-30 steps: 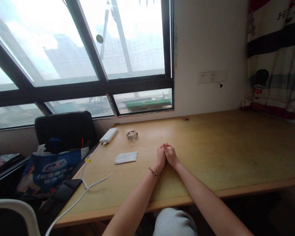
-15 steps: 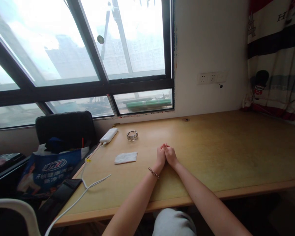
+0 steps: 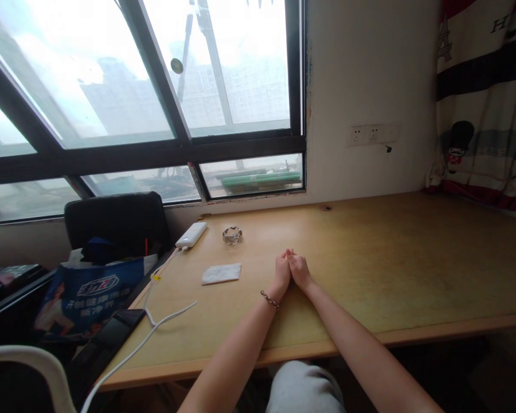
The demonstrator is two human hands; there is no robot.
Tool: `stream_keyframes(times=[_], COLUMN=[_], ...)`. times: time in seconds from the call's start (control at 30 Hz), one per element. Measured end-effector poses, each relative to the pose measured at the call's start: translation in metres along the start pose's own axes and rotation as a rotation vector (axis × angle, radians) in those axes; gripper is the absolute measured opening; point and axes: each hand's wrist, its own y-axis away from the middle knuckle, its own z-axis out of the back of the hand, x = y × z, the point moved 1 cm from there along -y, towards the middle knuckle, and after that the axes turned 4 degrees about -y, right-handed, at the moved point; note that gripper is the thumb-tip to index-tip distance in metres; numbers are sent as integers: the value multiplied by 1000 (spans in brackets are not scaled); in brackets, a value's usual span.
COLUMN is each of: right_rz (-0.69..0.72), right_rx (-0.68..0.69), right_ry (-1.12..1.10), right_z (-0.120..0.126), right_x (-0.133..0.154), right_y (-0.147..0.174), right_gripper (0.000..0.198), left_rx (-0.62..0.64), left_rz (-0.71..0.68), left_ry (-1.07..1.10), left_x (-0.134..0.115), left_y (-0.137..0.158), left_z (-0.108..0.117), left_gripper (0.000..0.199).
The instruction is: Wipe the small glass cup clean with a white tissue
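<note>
My left hand (image 3: 282, 271) and my right hand (image 3: 299, 271) are clasped together on the wooden table (image 3: 370, 258), their fingers closed against each other. No object shows between them, though the palms are hidden. A braided bracelet (image 3: 269, 300) circles my left wrist. To the left of my hands lies a flat white packet, perhaps folded tissue (image 3: 222, 273). Farther back stands an openwork, silver-coloured ring-shaped piece (image 3: 232, 235), apart from both hands.
A white power bank (image 3: 192, 234) sits at the table's left edge with a white cable (image 3: 155, 328) plugged in. Beyond that edge are a black chair (image 3: 116, 221), a blue bag (image 3: 90, 298) and a dark flat device (image 3: 112, 335). Window and wall border the back.
The view has shifted very slightly. Both hands stay clasped in the same place, and the objects on the table have not moved.
</note>
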Motion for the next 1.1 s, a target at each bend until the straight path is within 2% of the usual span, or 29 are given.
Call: stream_keyframes(times=[0.33,0.9,1.1], right_rz=[11,-12,-18], right_rx=[-7,-19,-12], right_ry=[-10,-19,-17], right_z=[-1,-1,-1], right_x=[-4,-5,-4], right_y=[0,0,0], right_gripper=[57,57,58], left_rx=[3,-34,-35], left_rz=[-14,-130,-147], left_ry=[-16,-314,-359], left_x=[2,2,4], left_y=[-2,2,0], left_z=[-1,3,4], left_gripper=[39,42,43])
